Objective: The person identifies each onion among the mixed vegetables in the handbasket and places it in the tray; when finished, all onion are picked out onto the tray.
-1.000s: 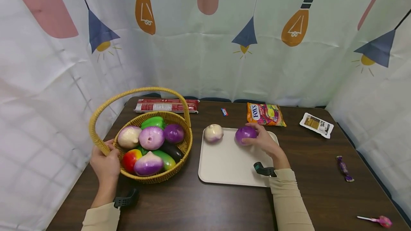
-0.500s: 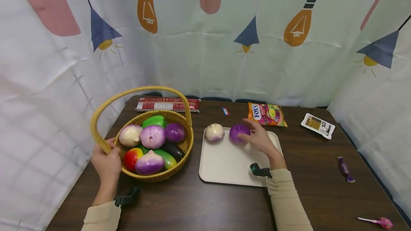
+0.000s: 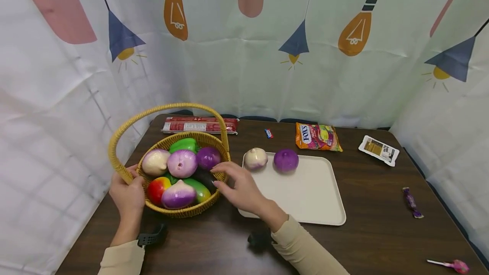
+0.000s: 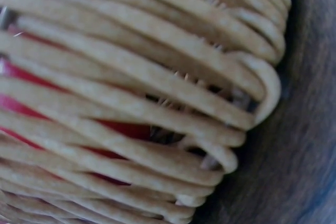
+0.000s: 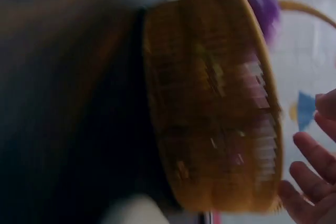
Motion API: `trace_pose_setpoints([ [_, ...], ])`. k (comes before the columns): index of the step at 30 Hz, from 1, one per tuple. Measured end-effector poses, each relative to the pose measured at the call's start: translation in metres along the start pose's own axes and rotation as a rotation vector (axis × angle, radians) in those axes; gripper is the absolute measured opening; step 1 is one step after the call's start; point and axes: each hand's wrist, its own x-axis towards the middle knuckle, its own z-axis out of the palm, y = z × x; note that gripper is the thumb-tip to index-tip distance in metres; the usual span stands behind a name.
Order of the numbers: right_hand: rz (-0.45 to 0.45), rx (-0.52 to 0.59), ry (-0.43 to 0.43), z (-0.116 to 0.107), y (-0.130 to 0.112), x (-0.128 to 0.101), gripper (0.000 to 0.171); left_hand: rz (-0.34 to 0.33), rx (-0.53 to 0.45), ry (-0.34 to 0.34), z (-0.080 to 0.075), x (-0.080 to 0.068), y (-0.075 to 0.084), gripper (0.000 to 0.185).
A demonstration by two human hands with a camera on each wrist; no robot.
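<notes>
A woven basket point(image 3: 122, 173) with a tall handle stands at the table's left, filled with several toy vegetables: a green pepper point(image 3: 182, 144), purple onions point(image 3: 182, 163) and a red-yellow fruit point(image 3: 156, 189). My left hand point(image 3: 127, 193) grips the basket's near-left rim; the left wrist view shows only the basket weave point(image 4: 157, 103) close up. My right hand point(image 3: 237, 185) hovers open at the basket's right rim, fingers spread, holding nothing. On the cream tray point(image 3: 313, 198) lie a white onion point(image 3: 255, 158) and a purple onion point(image 3: 285, 160). In the blurred right wrist view the basket point(image 5: 215, 103) fills the middle.
Along the back of the dark table lie a red packet point(image 3: 198, 125), a small candy point(image 3: 268, 133), an orange sweets bag point(image 3: 317, 136) and a white sachet point(image 3: 378, 149). A purple wrapped sweet point(image 3: 411, 202) and a pink lollipop point(image 3: 451, 264) lie at the right.
My right hand set the purple onion down beside the white onion on the tray, let go, and moved left to the basket's right rim. The left hand stays on the basket.
</notes>
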Motion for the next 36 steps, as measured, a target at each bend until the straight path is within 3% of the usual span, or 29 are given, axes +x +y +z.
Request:
trace_pose_setpoints([
  [3, -0.041, 0.004, -0.05, 0.024, -0.012, 0.004, 0.032, 0.012, 0.005, -0.001, 0.0, -0.001, -0.001, 0.009],
  [6, -0.003, -0.025, -0.141, 0.04, -0.023, 0.009, 0.045, 0.024, 0.012, 0.0, -0.001, -0.002, -0.001, 0.011],
  [10, 0.076, -0.17, -0.299, 0.052, -0.034, 0.016, 0.064, 0.029, 0.009, 0.001, -0.001, -0.003, -0.001, 0.011],
  [15, 0.042, -0.366, -0.38, 0.063, -0.036, 0.021, 0.069, 0.015, 0.014, 0.001, -0.002, -0.002, -0.002, 0.011],
  [18, 0.029, -0.425, -0.367, 0.067, -0.036, 0.022, 0.067, 0.007, 0.017, -0.001, -0.003, -0.002, -0.002, 0.011],
  [20, 0.034, -0.408, -0.338, 0.067, -0.035, 0.021, 0.065, 0.002, 0.018, -0.004, -0.003, -0.002, -0.002, 0.01],
  [24, 0.057, -0.206, -0.257, 0.056, -0.032, 0.018, 0.063, -0.004, 0.016, -0.001, -0.002, -0.003, -0.002, 0.011],
  [27, 0.084, -0.029, -0.178, 0.039, -0.03, 0.014, 0.059, -0.004, 0.008, 0.004, -0.001, -0.003, -0.003, 0.012],
  [30, 0.13, 0.081, -0.09, 0.016, -0.028, 0.009, 0.052, 0.004, 0.005, 0.005, -0.001, -0.003, -0.002, 0.012],
  [33, 0.19, 0.135, -0.022, -0.011, -0.024, 0.003, 0.051, 0.015, 0.008, 0.004, 0.0, -0.002, -0.001, 0.012],
  [36, 0.244, 0.121, 0.024, -0.039, -0.016, -0.005, 0.055, 0.016, 0.011, 0.001, 0.0, -0.001, -0.001, 0.012],
])
